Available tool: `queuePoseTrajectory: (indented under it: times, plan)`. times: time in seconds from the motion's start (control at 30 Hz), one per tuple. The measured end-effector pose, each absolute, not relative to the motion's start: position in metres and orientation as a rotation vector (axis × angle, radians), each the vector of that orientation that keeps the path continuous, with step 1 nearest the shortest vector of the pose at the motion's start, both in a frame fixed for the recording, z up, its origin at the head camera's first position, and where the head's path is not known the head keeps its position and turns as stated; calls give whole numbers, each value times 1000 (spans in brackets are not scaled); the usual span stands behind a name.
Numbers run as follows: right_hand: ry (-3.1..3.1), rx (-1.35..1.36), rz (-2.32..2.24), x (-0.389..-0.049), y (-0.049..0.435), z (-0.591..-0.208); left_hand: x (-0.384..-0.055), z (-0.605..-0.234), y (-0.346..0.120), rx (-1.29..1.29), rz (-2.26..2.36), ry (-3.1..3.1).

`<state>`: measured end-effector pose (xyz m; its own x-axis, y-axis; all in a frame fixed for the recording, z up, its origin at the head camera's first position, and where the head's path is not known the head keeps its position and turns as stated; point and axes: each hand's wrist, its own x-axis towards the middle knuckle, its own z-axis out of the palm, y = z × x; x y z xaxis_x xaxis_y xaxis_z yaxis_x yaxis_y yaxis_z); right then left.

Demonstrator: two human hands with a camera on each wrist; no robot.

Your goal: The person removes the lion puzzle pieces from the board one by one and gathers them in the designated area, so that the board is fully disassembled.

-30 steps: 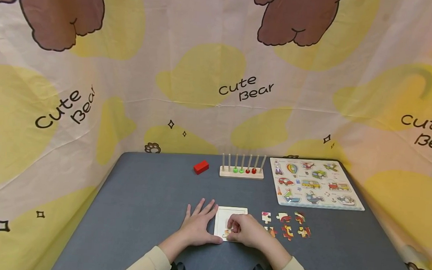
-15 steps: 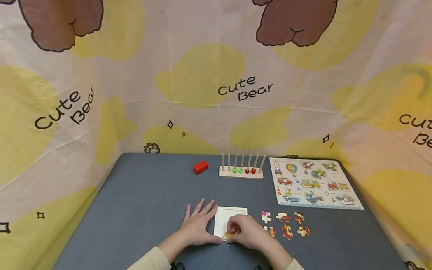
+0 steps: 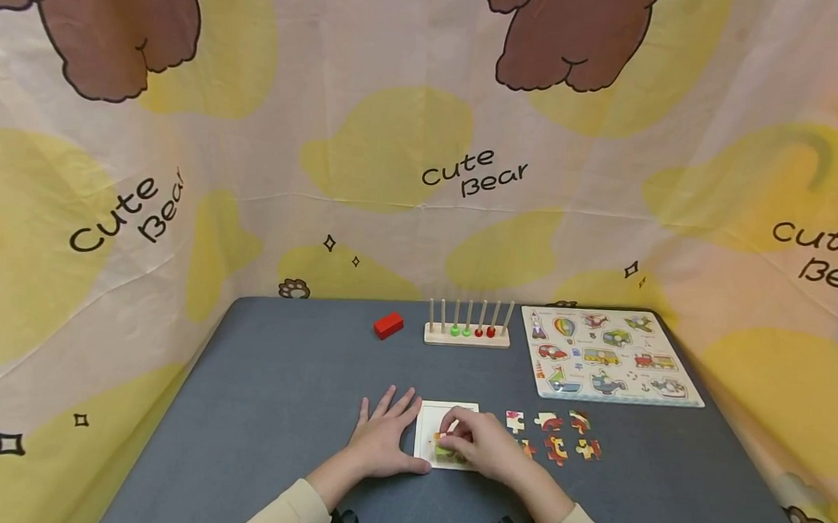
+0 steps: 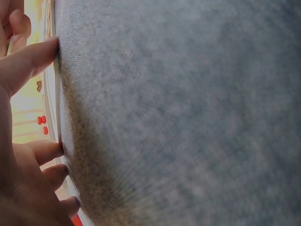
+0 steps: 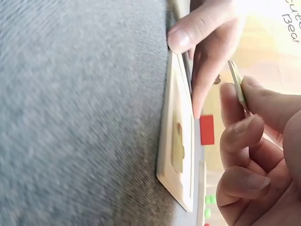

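A small white square puzzle tray point(image 3: 429, 416) lies on the table in front of the person. My left hand point(image 3: 381, 443) rests beside it with fingers spread, the thumb at its near left corner and the index fingertip by its left edge. Over the tray, my right hand point(image 3: 483, 441) pinches a thin jigsaw piece point(image 5: 237, 84) between thumb and index finger, tilted and raised in the right wrist view. Another jigsaw piece point(image 5: 178, 148) sits inside the tray. In the head view the right fingers partly cover the tray's near half.
Several loose jigsaw pieces point(image 3: 556, 449) lie in two rows right of the tray. Behind stand a peg rack point(image 3: 467, 338) with green and red beads and a red block point(image 3: 389, 325). A vehicle picture board point(image 3: 615, 357) lies at the back right.
My right hand has lifted from the tray's near edge and shifted slightly away from the body, raising the pinched jigsaw piece. More green shows in the tray area. My left hand stays put.
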<state>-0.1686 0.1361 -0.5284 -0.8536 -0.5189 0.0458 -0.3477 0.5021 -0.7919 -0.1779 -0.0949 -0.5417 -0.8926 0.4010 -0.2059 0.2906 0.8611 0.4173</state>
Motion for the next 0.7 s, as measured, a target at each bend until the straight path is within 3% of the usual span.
queuePoseTrajectory:
  times: [0.7]
  plan:
    - [2491,-612,-1350,-163,158,-517,-176,-537,-94,503,548,2727]
